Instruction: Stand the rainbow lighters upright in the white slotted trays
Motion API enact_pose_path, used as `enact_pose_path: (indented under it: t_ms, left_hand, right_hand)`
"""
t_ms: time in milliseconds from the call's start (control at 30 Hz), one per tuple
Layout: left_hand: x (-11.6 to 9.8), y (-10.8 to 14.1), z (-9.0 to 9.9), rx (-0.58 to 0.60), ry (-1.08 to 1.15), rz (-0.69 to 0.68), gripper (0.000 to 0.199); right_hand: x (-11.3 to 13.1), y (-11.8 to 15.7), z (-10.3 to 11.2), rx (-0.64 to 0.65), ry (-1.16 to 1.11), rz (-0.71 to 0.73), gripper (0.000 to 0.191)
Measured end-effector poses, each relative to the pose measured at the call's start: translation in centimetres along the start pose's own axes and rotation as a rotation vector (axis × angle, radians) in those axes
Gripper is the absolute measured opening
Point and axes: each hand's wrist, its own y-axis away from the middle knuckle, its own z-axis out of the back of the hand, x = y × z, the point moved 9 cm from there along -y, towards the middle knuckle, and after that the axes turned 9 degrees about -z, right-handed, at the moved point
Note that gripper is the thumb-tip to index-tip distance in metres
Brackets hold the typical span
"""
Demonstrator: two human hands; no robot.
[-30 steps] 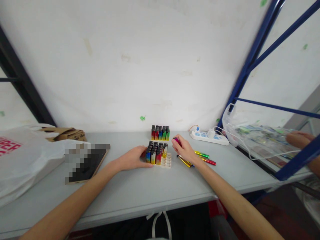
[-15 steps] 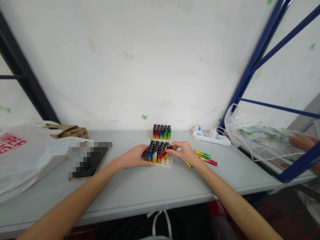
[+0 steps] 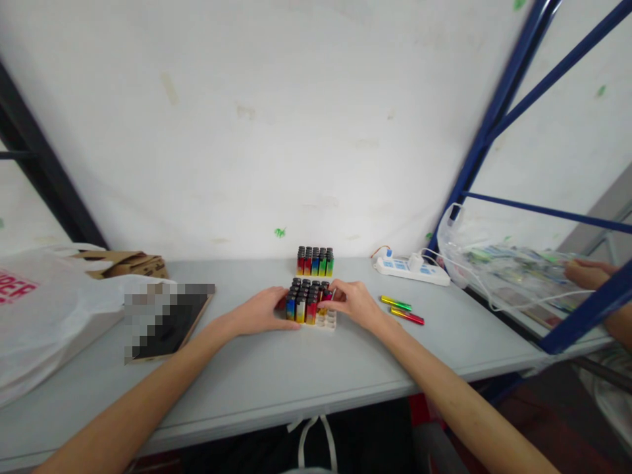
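Upright lighters [image 3: 301, 306] with black tops and blue, yellow and red bodies fill much of a white holder tray [image 3: 326, 324]. Bare sockets show at the tray's front right corner. My left hand [image 3: 261, 311] is closed around the left side of the group, thumb along the front and fingers partly hidden behind. Above the tray's right side, my right hand [image 3: 353, 304] pinches a red lighter [image 3: 326, 296] among the sockets; my fingers partly cover it. Right of that wrist lie a green-and-yellow lighter [image 3: 395, 303] and a red-and-yellow lighter [image 3: 407, 316].
A second block of lighters [image 3: 315, 263] stands near the wall. A white power strip [image 3: 412, 270] is at the back right. On the left are a dark tablet-like device [image 3: 180, 326], cardboard [image 3: 133, 263] and a white bag [image 3: 59, 316]. Another person's hand [image 3: 590, 273] is beyond the blue frame [image 3: 486, 141].
The lighter in my right hand sits lower and straighter among the others. A yellow lighter end seen beside my right wrist is out of sight. The whole view has shifted slightly.
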Motion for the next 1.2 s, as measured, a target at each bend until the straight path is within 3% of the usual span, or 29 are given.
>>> enact_pose_path:
  t_ms: [300, 433, 533, 633, 733, 833, 1200]
  left_hand:
    - [0.2, -0.1, 0.0, 0.011, -0.032, 0.018, 0.065]
    - [0.6, -0.1, 0.0, 0.000, -0.032, 0.029, 0.066]
    - [0.6, -0.1, -0.1, 0.008, -0.029, 0.029, 0.066]
    - [0.6, 0.0, -0.1, 0.002, -0.020, 0.030, 0.067]
    - [0.6, 0.0, -0.1, -0.006, -0.007, 0.031, 0.067]
    - [0.6, -0.1, -0.1, -0.007, -0.007, 0.031, 0.067]
    - [0.4, 0.0, -0.1, 0.004, -0.033, 0.015, 0.064]
  right_hand:
    - [-0.8, -0.1, 2.7, 0.028, -0.059, -0.030, 0.039]
    - [-3.0, 1.2, 8.0, -0.134, -0.016, -0.126, 0.039]
    - [-5.2, 3.9, 11.1, -0.095, 0.164, -0.160, 0.032]
    - [-8.2, 7.4, 12.6, -0.050, 0.305, -0.240, 0.031]
    - [-10.4, 10.1, 12.3, -0.026, 0.335, -0.285, 0.031]
    - [-11.1, 11.0, 11.5, -0.036, 0.300, -0.301, 0.028]
    - [-8.9, 7.7, 9.4, 0.031, 0.186, -0.271, 0.030]
